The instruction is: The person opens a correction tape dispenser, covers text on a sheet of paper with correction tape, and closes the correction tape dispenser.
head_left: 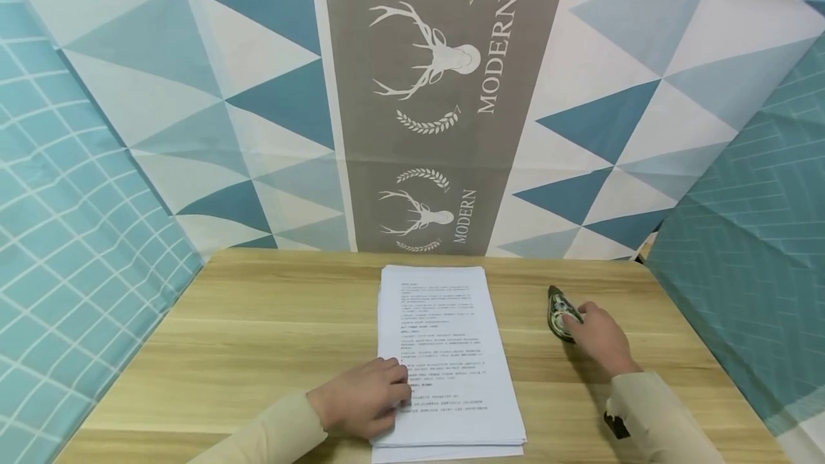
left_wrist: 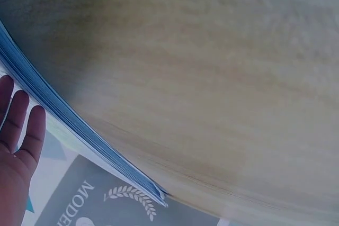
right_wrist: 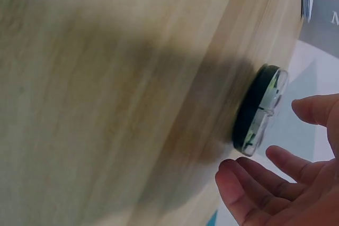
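Note:
A thick stack of printed white paper [head_left: 445,349] lies on the wooden table. My left hand [head_left: 366,396] rests at the stack's near left edge, fingers loosely bent over the top sheet. In the left wrist view, that hand's fingers [left_wrist: 33,136] extend beside the layered sheet edges. Right of the stack lies a correction tape dispenser [head_left: 562,315] with a dark body and a clear cover. Close beside it is my right hand [head_left: 601,341]. The right wrist view shows thumb and fingers spread apart near the dispenser [right_wrist: 262,110], not closed round it.
The light wooden table [head_left: 271,328] reaches back to a patterned cloth wall [head_left: 438,134] with deer heads and triangles. Teal cloth [head_left: 741,256] hangs on the right, blue checked cloth [head_left: 71,235] on the left. A small dark object [head_left: 616,424] shows beside the right sleeve.

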Available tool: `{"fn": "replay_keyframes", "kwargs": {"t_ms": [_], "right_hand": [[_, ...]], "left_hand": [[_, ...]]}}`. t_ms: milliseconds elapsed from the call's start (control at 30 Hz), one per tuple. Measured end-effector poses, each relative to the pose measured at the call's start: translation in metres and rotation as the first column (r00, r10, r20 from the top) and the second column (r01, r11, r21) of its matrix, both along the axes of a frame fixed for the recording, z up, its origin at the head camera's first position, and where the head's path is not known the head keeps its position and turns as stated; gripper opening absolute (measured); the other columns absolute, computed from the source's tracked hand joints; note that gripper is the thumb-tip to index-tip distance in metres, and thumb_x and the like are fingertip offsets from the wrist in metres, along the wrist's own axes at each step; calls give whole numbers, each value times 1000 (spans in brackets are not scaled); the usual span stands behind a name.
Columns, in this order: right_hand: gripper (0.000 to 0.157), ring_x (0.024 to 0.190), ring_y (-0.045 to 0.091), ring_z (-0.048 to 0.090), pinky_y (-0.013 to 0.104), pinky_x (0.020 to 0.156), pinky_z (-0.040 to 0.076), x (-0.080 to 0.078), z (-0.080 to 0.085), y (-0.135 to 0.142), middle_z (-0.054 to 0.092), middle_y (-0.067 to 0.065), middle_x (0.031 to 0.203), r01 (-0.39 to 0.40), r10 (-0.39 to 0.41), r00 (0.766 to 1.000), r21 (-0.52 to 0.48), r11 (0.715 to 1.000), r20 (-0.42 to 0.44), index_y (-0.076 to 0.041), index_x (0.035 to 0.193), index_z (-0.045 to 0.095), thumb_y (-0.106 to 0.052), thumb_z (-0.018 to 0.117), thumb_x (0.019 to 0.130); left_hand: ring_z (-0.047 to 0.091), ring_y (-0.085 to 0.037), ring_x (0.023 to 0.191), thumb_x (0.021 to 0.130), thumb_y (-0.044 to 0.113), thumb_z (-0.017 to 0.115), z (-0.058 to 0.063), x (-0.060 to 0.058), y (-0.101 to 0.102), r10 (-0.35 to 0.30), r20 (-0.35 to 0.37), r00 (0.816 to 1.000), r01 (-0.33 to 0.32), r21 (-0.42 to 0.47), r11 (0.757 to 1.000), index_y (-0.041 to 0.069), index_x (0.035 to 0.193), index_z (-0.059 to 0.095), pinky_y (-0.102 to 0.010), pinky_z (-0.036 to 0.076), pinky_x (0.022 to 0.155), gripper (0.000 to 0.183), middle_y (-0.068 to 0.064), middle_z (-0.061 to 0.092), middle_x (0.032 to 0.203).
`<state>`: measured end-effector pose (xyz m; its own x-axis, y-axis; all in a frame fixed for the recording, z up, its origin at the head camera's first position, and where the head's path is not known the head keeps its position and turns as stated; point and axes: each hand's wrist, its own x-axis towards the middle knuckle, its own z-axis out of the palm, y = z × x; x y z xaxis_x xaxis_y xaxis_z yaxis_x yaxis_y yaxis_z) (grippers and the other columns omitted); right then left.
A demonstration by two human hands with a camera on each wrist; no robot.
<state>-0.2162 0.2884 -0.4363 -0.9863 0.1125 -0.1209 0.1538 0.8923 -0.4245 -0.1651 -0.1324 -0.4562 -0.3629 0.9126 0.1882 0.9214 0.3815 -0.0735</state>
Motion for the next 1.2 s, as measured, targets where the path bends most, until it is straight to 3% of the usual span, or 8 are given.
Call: {"fn": "replay_keyframes", "kwargs": {"t_ms": [367, 567, 867, 1200], "right_hand": [[74, 96, 41, 56, 47, 75, 47, -5, -4, 3, 51, 37, 115, 36, -31, 998, -90, 995, 47, 18, 130, 33, -45, 45, 93], [79, 111, 54, 44, 57, 87, 43, -8, -6, 6, 41, 42, 125, 52, -44, 997, -112, 992, 71, 21, 131, 30, -46, 46, 92], [83, 117, 55, 38, 59, 92, 40, -9, -1, 4, 35, 42, 131, 94, -74, 991, -184, 979, 111, 21, 133, 27, -47, 48, 91], [87, 118, 49, 41, 54, 93, 42, -8, -1, 0, 34, 39, 134, 167, -122, 980, -326, 930, 154, 19, 135, 29, -50, 53, 88]], "left_hand": [[43, -5, 79, 79, 28, 61, 1, -2, -3, 20, -24, 1000, -20, -14, 1000, 22, 89, 60, -20, 40, 72, 12, 12, 49, 85], [43, -4, 78, 79, 28, 61, 1, -2, -4, 14, -27, 1000, -14, -11, 1000, 23, 89, 59, -18, 39, 71, 11, 12, 50, 85], [42, -4, 78, 80, 31, 61, -1, -3, -5, 18, -18, 1000, -18, 5, 1000, 23, 90, 59, -18, 38, 72, 13, 12, 49, 86], [42, -4, 79, 80, 31, 61, -4, -5, -4, 10, -10, 1000, -10, 19, 1000, 23, 91, 60, -18, 38, 73, 14, 12, 49, 86]]}}
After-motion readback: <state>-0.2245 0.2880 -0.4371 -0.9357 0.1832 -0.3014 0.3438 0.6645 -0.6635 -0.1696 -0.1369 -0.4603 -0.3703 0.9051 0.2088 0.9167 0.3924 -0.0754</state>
